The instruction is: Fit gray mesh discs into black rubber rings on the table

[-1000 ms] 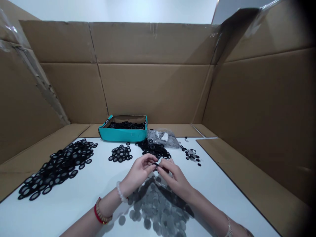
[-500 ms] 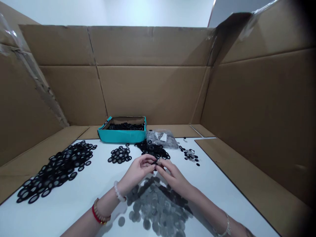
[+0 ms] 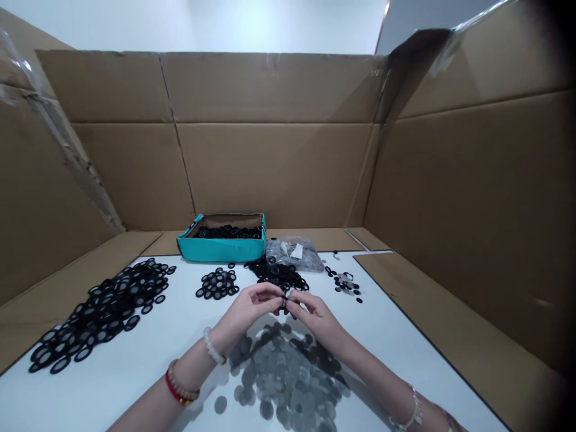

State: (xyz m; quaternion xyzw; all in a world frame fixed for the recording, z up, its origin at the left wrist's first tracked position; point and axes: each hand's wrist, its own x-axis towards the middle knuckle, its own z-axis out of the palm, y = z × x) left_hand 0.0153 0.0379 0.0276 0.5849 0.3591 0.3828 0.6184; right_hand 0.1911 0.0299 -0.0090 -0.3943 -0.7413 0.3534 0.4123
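My left hand (image 3: 245,312) and my right hand (image 3: 312,316) meet above the white table, with their fingertips pinching a small black rubber ring (image 3: 284,302). The fingers hide most of that ring. Directly below my hands lies a spread of grey mesh discs (image 3: 283,375), some with black rims. Nearest my fingertips on the far side is a heap of black-rimmed rings (image 3: 276,275). A smaller cluster of these rings (image 3: 218,283) sits to the left of it.
A long pile of black-rimmed rings (image 3: 103,315) covers the table's left side. At the back stand a teal box of black rings (image 3: 220,250) and a plastic bag of grey discs (image 3: 292,252). Tall cardboard walls (image 3: 279,174) surround the white table (image 3: 112,390).
The whole scene sits slightly lower and closer together in the view, as the head camera has tilted. My hands have stayed together, still pinching the small ring.
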